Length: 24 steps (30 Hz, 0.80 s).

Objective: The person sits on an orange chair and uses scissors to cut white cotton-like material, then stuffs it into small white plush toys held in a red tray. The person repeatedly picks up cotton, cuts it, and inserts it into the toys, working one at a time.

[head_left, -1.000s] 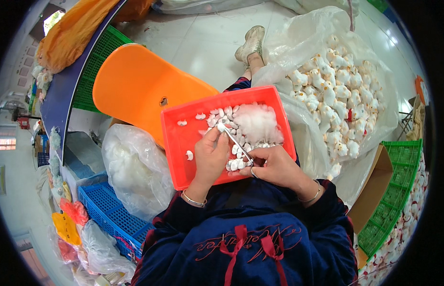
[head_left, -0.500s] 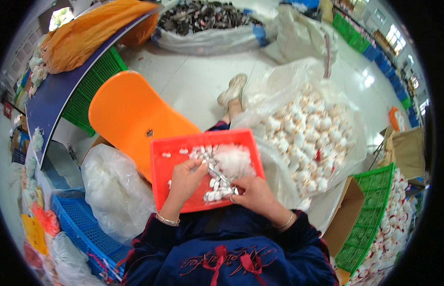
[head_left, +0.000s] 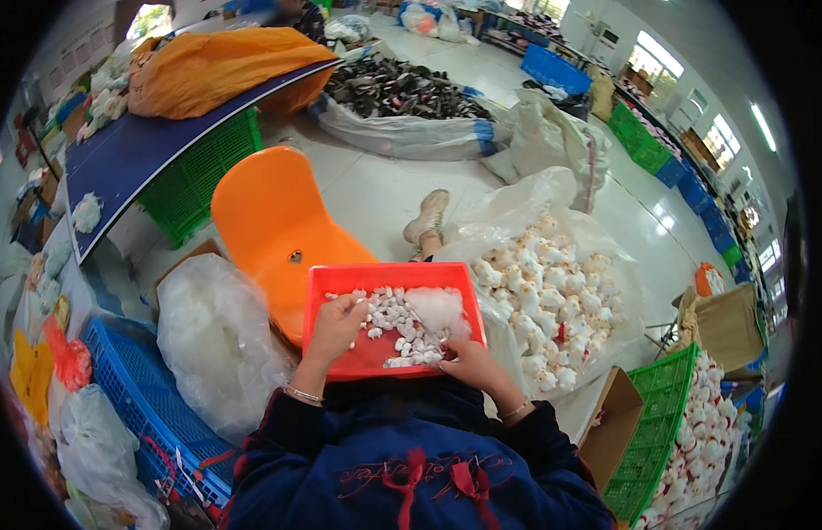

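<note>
A red tray (head_left: 315, 281) rests on my lap, holding small white stuffed pieces (head_left: 389, 311) and a wad of white fluffy stuffing (head_left: 439, 309). Over the tray's left part is my left hand (head_left: 335, 329), its fingertips pinched together; whatever they hold is too small to make out. My right hand (head_left: 470, 362), at the tray's right front corner, is closed around the handle end of slender metal forceps (head_left: 426, 328). Their tip points away and left, over the white pieces beside the stuffing. The right fingers partly cover the handles.
An orange chair (head_left: 278, 208) stands just beyond the tray. Left are a plastic bag of white stuffing (head_left: 212, 318) and a blue crate (head_left: 150, 397). Right lies an open bag of small white plush toys (head_left: 552, 291); a cardboard box (head_left: 612, 411) and green crate (head_left: 651, 424) stand nearer.
My view has tilted up, showing more of the room. The left hand has drawn away from the forceps tip toward the tray's left side. The right hand keeps hold of the forceps.
</note>
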Motion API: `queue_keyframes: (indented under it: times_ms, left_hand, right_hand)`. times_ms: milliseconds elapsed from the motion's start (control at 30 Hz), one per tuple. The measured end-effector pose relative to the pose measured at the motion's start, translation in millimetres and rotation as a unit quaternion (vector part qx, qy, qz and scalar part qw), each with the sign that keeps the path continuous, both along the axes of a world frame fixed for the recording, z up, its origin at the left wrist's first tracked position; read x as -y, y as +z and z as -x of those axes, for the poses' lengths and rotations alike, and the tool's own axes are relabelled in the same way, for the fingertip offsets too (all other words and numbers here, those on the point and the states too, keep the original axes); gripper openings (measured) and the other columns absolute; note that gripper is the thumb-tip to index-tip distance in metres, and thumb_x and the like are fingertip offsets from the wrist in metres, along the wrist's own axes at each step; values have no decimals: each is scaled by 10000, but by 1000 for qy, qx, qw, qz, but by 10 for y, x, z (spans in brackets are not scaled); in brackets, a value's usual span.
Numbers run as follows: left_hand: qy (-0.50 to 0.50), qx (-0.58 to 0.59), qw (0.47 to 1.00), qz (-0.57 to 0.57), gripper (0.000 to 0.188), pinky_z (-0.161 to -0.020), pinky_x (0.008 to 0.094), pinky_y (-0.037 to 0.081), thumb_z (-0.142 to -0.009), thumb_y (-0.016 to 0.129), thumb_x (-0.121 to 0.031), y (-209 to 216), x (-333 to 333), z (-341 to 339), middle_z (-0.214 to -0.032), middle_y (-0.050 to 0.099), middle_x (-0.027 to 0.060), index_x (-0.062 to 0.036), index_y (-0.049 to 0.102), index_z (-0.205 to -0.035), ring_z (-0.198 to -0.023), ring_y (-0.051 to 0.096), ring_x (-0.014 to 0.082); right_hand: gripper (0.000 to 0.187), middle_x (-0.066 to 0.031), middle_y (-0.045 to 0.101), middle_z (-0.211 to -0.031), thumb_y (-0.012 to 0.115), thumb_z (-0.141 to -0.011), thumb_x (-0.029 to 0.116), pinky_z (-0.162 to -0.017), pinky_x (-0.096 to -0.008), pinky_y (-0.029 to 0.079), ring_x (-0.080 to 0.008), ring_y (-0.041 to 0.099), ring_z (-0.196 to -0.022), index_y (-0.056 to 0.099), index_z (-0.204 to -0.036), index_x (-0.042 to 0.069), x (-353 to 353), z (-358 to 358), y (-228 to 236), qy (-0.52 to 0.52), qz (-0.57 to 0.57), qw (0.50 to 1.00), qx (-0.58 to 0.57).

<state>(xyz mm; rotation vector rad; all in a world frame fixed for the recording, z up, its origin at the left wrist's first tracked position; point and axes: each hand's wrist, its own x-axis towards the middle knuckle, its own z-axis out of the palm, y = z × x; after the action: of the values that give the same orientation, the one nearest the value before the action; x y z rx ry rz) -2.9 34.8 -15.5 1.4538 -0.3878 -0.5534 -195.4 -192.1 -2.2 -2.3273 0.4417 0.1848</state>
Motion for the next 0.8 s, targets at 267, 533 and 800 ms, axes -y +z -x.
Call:
queue_keyframes:
  times_ms: [267,533,800]
  left_hand:
    - [26,31,999,-19,193,-615,220,435,-997,665,-202,37,-329,-120,-781,642,-19,-24,720,-948,-684,550,48]
    - [-25,46,998,-46,200,-669,243,511,-989,654,-170,-143,-48,-216,-857,707,19,19,720,-991,-754,627,65]
    - [-124,101,974,-161,295,-666,264,514,-998,643,-173,-382,60,-545,-863,691,39,47,686,-1192,-710,613,87]
  right_hand:
    - [389,-184,721,-881,770,-877,388,-741,-450,548,-355,710,-825,711,-1011,28,-51,168,46,50,87,995,5]
    - [297,-63,653,-777,819,-855,206,-678,-326,507,-136,611,-745,696,-1034,3,51,631,13,-94,-51,994,-17]
    - [238,-8,628,-765,788,-887,121,-678,-270,496,-81,577,-731,693,-1067,-2,245,279,-41,-92,-104,990,-33]
